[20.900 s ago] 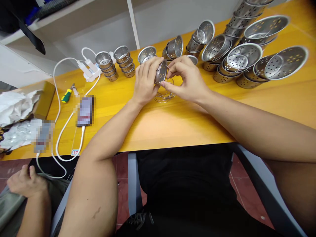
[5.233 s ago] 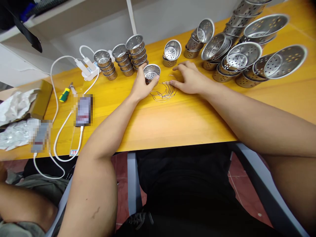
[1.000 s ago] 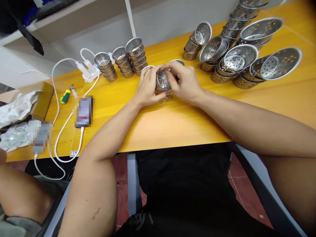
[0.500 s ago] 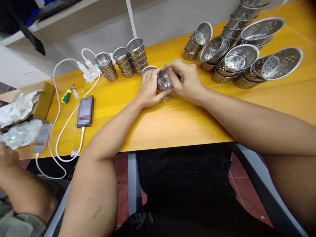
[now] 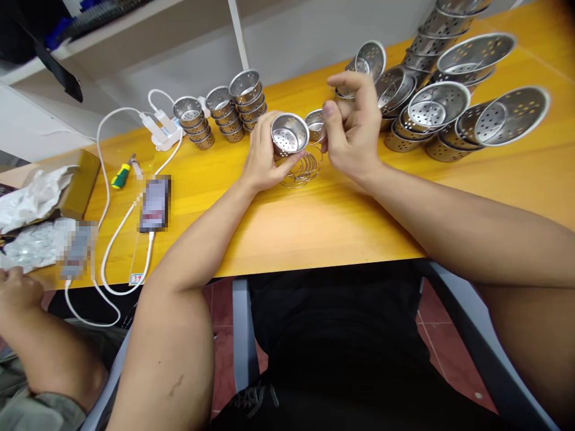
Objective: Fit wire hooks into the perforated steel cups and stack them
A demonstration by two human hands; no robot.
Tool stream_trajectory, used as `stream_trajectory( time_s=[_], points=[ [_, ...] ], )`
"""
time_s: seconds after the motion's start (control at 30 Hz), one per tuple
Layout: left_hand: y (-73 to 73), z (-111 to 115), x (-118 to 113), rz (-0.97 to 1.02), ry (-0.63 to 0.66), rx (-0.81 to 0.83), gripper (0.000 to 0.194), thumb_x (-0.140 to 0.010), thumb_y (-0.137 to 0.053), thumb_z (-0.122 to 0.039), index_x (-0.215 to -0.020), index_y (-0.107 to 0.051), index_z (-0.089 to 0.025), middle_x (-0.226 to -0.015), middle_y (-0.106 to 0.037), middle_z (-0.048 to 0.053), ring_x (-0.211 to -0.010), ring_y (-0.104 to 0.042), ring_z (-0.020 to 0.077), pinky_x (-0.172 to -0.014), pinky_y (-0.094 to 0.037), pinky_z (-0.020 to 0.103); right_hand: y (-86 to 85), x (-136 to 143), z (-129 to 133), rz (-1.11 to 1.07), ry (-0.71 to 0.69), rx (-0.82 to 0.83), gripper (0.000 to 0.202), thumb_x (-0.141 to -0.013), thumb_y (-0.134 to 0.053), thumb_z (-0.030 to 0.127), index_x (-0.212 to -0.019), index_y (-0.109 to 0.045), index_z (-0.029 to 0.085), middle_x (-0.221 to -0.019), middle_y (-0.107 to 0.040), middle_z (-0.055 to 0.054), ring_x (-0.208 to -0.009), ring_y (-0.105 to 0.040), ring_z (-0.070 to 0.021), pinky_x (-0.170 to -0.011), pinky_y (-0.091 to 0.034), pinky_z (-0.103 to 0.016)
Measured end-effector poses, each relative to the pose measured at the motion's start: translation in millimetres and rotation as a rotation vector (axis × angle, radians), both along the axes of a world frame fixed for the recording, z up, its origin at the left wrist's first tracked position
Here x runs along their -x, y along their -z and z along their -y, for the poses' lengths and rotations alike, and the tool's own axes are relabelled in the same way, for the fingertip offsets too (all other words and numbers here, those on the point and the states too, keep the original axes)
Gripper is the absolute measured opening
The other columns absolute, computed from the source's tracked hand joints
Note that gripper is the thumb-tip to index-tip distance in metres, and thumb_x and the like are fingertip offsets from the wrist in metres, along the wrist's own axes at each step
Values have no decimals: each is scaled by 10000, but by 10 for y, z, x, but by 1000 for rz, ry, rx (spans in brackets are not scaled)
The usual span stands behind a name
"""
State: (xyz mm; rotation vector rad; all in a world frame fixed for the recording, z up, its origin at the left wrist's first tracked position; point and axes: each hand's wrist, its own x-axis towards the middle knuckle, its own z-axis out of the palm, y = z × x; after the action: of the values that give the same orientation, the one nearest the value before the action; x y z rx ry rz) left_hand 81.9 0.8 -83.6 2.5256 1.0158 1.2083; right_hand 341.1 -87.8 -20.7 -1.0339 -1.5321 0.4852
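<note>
My left hand (image 5: 262, 154) is wrapped round the side of a perforated steel cup (image 5: 291, 134), its mouth tilted toward me. To the right of that cup my right hand (image 5: 354, 129) is raised, forefinger stretched out and thumb apart from it, the other fingers curled. I see nothing held in it. Between the two hands lie several thin wire rings (image 5: 304, 170) on the table, partly under the held cup. A smaller-looking perforated cup (image 5: 315, 124) stands just behind the rings, close to my right hand.
Stacks of perforated cups (image 5: 246, 90) stand at the back left, larger leaning stacks (image 5: 440, 108) at the right. On the left are a power strip (image 5: 166, 129), white cables, a green-yellow screwdriver (image 5: 121, 175), a phone (image 5: 155, 203) and plastic bags (image 5: 38, 200). Another person's hand (image 5: 20, 290) is at far left.
My right hand has drawn back from the held cup, up and to the right, and its fingers have parted. The cup in my left hand has shifted slightly left; the cup behind is uncovered.
</note>
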Motion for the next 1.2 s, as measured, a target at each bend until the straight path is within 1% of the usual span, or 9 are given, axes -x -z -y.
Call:
stream_trajectory(
  time_s=[0.2, 0.4, 0.57, 0.67, 0.77, 0.87, 0.93, 1.03, 1.2],
  points=[
    [86, -223, 120, 235, -131, 65, 1221, -980, -700, -1175, -1897, -429, -416, -1864, -583, 187, -1907, -498, 464, -1663, -379, 701, 13, -312, -199, 280, -190, -63, 783, -1192, -626, 1074, -1291, -938, 363, -1053, -920, -91, -887, -774, -357, -870, -649, -588],
    [157, -417, 258, 219, -155, 100, 1244, -1064, -607, -1138, -2001, -226, -413, -1972, -560, 196, -1906, -564, 430, -1641, -439, 665, 190, -439, -334, 652, -357, -35, 380, -1197, -866, 673, -1316, -1020, 347, -903, -898, -55, -804, -785, -323, -790, -594, -474],
    [146, -396, 296, 157, -126, 101, 1188, -1097, -623, -1097, -2009, -263, -426, -1985, -619, 179, -1886, -636, 383, -1621, -504, 634, 221, -396, -334, 664, -338, -38, 358, -1193, -878, 664, -1294, -1014, 349, -1008, -937, -77, -828, -797, -334, -802, -596, -485],
    [137, -354, 283, 142, -78, 93, 1158, -1092, -656, -1088, -1982, -345, -414, -1944, -677, 183, -1849, -681, 378, -1604, -531, 652, 198, -403, -328, 591, -306, -27, 439, -1195, -856, 715, -1416, -980, 357, -1105, -942, -92, -911, -827, -370, -917, -680, -549],
    [174, -367, 259, 103, -37, 104, 1159, -1092, -629, -1105, -1973, -365, -399, -1939, -688, 197, -1819, -718, 382, -1576, -566, 666, 186, -384, -298, 540, -329, -8, 628, -1177, -849, 722, -1712, -854, 393, -1431, -929, -122, -1077, -861, -416, -1107, -732, -645],
    [290, -455, 253, 103, -10, 134, 1215, -1078, -609, -1133, -1998, -279, -411, -1934, -689, 213, -1769, -771, 374, -1490, -657, 651, 179, -307, -237, 526, -372, -8, 768, -1186, -824, 674, -1900, -712, 414, -1791, -781, -147, -1399, -846, -494, -1335, -672, -744],
    [379, -530, 264, 126, 0, 153, 1254, -1068, -623, -1137, -2016, -204, -431, -1942, -679, 215, -1766, -776, 364, -1450, -694, 631, 174, -247, -201, 538, -395, -33, 805, -1196, -814, 647, -1956, -660, 430, -1922, -679, -136, -1683, -713, -540, -1465, -579, -795],
    [453, -611, 282, 128, 10, 157, 1217, -1094, -632, -1102, -2027, -205, -447, -1974, -651, 209, -1800, -752, 365, -1470, -682, 639, 173, -197, -185, 554, -404, -42, 840, -1198, -833, 621, -1997, -613, 483, -1963, -642, -103, -1890, -515, -543, -1552, -475, -851],
    [357, -580, 254, 103, 21, 163, 1190, -1103, -577, -1118, -2021, -310, -410, -1972, -663, 214, -1819, -744, 378, -1551, -607, 650, 206, -221, -209, 544, -398, -24, 918, -1172, -903, 585, -2027, -578, 497, -1941, -683, -96, -1833, -594, -558, -1543, -491, -860]
  ],
)
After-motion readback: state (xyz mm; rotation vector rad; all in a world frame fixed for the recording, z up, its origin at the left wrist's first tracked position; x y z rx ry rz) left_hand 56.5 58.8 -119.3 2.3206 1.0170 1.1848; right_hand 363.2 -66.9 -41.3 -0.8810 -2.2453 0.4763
